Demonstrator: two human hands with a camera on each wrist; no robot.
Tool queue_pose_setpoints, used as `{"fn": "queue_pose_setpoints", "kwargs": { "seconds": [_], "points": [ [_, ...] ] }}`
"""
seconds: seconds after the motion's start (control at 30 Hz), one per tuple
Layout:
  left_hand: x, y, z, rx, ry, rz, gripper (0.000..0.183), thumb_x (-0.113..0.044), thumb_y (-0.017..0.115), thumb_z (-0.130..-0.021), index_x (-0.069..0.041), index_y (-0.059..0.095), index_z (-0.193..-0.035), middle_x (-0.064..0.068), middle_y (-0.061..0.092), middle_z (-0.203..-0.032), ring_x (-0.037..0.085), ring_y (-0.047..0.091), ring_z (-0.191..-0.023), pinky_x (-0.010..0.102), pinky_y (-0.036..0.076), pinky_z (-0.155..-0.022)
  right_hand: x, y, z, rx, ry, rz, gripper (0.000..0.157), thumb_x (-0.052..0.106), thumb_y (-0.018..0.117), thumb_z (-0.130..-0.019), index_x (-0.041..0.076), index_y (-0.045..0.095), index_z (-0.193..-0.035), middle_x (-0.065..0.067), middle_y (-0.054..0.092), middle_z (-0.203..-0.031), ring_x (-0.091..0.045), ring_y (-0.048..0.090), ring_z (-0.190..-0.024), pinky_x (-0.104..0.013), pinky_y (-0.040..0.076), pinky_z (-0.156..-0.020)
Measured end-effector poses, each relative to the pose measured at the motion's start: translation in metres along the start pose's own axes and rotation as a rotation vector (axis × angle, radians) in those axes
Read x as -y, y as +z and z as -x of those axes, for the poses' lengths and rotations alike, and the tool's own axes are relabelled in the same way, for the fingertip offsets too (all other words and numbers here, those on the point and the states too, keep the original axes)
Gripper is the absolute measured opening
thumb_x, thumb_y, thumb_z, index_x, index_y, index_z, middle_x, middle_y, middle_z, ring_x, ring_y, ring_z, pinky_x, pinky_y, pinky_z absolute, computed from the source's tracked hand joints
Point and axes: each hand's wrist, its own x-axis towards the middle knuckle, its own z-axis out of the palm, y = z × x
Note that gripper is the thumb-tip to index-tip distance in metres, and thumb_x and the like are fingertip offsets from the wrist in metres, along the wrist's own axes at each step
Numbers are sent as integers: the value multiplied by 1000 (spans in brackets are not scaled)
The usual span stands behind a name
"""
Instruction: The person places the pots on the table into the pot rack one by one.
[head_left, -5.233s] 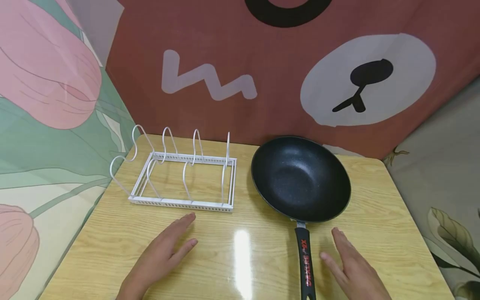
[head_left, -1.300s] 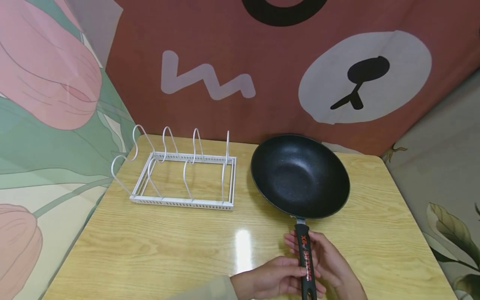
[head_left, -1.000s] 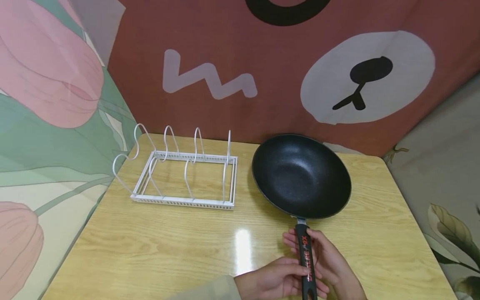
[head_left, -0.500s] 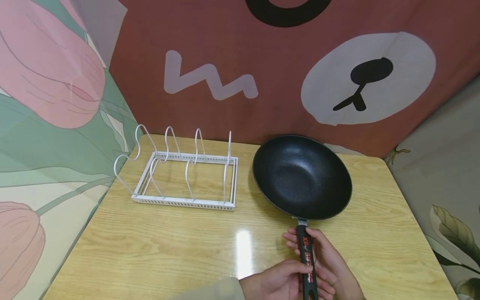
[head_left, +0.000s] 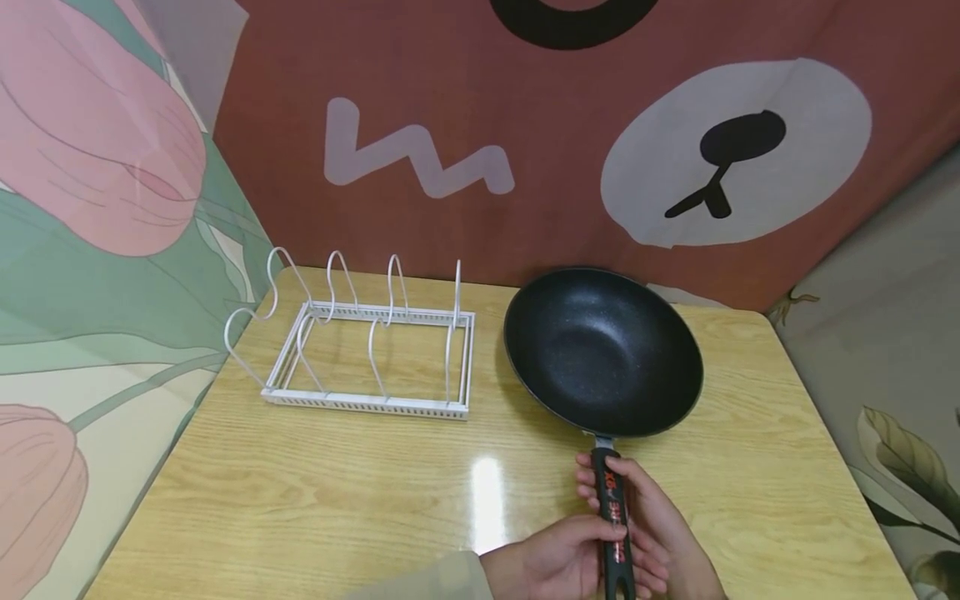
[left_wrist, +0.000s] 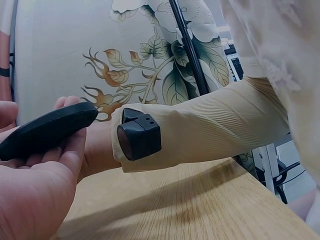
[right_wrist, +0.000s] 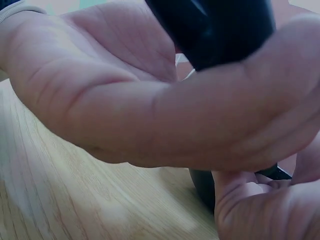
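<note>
The pan [head_left: 600, 358] is black, its inside finely flecked with pale specks; its handle [head_left: 607, 482] is black too, lettered in red. The rack [head_left: 367, 403] is plain white. Yellowish wood grain streaks the bench [head_left: 337, 475]. Behind, the back cloth [head_left: 555, 183] is brownish red — printed with a pale lilac zigzag, a black ring and a grey-white oval marked in black. The left cloth [head_left: 127, 308] has pink tulips on green and cream; the right cloth [head_left: 847, 333], grey, carries leaves. One sleeve [left_wrist: 205, 130] is cream, ribbed.
</note>
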Motion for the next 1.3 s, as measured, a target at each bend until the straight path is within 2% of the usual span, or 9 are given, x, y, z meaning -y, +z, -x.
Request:
{"fn": "queue_pose_setpoints", "kwargs": {
  "seconds": [0.13, 0.27, 0.33, 0.4, 0.63, 0.73, 0.83, 1.07, 1.3],
  "points": [
    [1, 2, 0, -13, 19, -6, 36, -23, 42, -106, 2, 54, -130, -1, 69, -107, 14, 66, -105, 40, 39, -113, 0, 1, -1, 22, 7, -30, 35, 21, 32, -114, 7, 62, -127, -5, 68, -110, -14, 68, -96, -25, 53, -88],
    [1, 5, 1, -29, 13, -10, 29, -26, 41, -108, -7, 60, -118, -7, 68, -96, 10, 67, -98, 31, 47, -101, 0, 1, -2, 77, -10, -14, 35, 19, 27, -114, 6, 57, -128, -1, 63, -104, -12, 64, -85, -24, 53, -80],
    [2, 7, 0, -34, -5, 5, 24, -29, 39, -109, -17, 60, -109, -10, 67, -93, 8, 67, -96, 28, 48, -96, 0, 1, -2, 114, -22, -8, 35, 18, 25, -114, 6, 54, -128, 0, 62, -101, -11, 63, -81, -24, 53, -76],
    [2, 8, -1, -30, -12, 16, 24, -29, 37, -110, -21, 60, -107, -12, 65, -91, 8, 66, -96, 27, 48, -94, 0, 2, -3, 140, -31, -17, 34, 17, 24, -114, 6, 53, -128, 1, 62, -100, -10, 63, -80, -22, 53, -73],
    [6, 10, -3, -18, 36, 32, 26, -27, 32, -112, -24, 55, -100, -11, 55, -83, 8, 61, -87, 26, 46, -88, -1, 7, -4, 185, -47, -81, 33, 15, 19, -113, 5, 50, -122, 2, 59, -93, -8, 61, -75, -22, 54, -70],
    [8, 12, -5, -19, 59, 58, 28, -30, 30, -113, -25, 52, -95, -11, 49, -79, 8, 54, -79, 23, 43, -83, -1, 10, -5, 169, -51, -95, 28, 14, 20, -112, 6, 46, -119, 3, 57, -88, -7, 58, -71, -21, 53, -68],
    [10, 13, -8, -21, 75, 93, 30, -32, 31, -113, -25, 51, -92, -11, 45, -75, 7, 45, -72, 21, 38, -78, -2, 12, -6, 124, -66, -51, 20, 8, 24, -110, 6, 43, -117, 4, 55, -83, -4, 54, -65, -19, 52, -63],
    [16, 12, -13, 20, 147, 55, 38, -33, 23, -113, -28, 47, -85, -12, 39, -69, 7, 34, -62, 21, 31, -71, -3, 17, -6, 13, -85, 75, 14, 1, 32, -105, 6, 42, -114, 7, 49, -77, -2, 48, -61, -17, 47, -56],
    [16, 16, -13, -2, 155, 56, 47, -41, 20, -113, -31, 39, -72, -16, 33, -56, 2, 29, -49, 21, 25, -60, -7, 22, -10, 6, -69, 26, 14, 0, 33, -105, 6, 44, -113, 6, 50, -78, -3, 49, -62, -17, 47, -57]
  ]
}}
